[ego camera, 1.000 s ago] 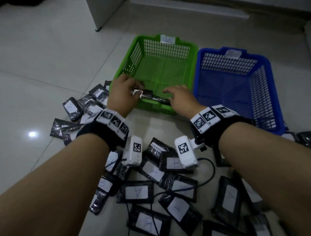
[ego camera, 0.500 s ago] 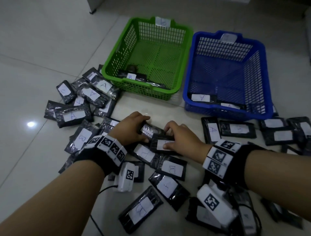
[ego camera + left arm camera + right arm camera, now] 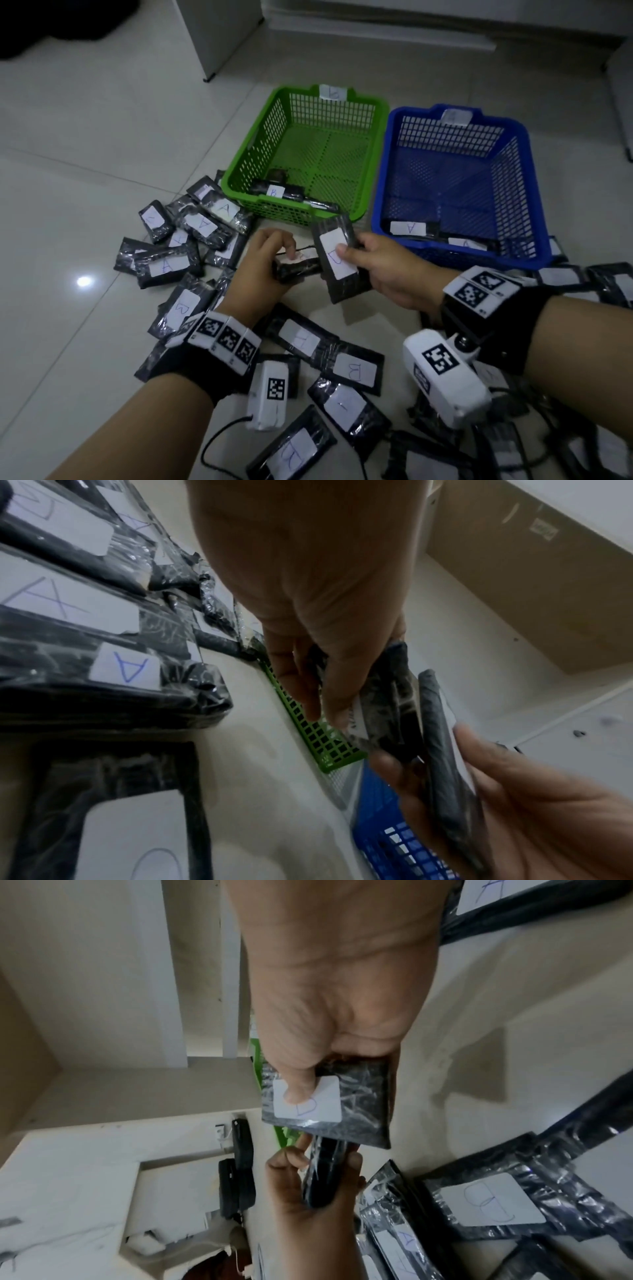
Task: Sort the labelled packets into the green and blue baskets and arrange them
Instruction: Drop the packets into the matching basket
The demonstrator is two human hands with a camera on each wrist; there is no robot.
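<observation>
Head view: packets in both hands, held above the floor just in front of the two baskets.
Right hand: the right hand [image 3: 383,270] pinches a black packet [image 3: 339,262], thumb pressed on its white label; the letter looks like a B, partly covered.
Packet's long axis: runs away from the person, far end pointing at the near rim of the green basket [image 3: 274,144].
Left hand: the left hand [image 3: 265,270] has its fingers curled round a second packet [image 3: 296,267], which lies crosswise; its letter is hidden.
Baskets: green basket straight ahead of both hands, blue basket [image 3: 527,192] ahead and to the right, nearer the right hand. The green one holds a B packet, the blue one an A packet.
Left wrist view: left hand's fingers [image 3: 291,674] clamp the dark packet [image 3: 387,696] edge-on; green rim shows just beyond it.
Right wrist view: thumb [image 3: 298,1080] sits on the label [image 3: 308,1099], packet flat against the fingers beneath.
Judgement: if the letter is B, the coming move is a short reach straight forward into the green basket.
Floor: many more labelled packets [image 3: 346,370] lie scattered around the arms, unsorted.
</observation>
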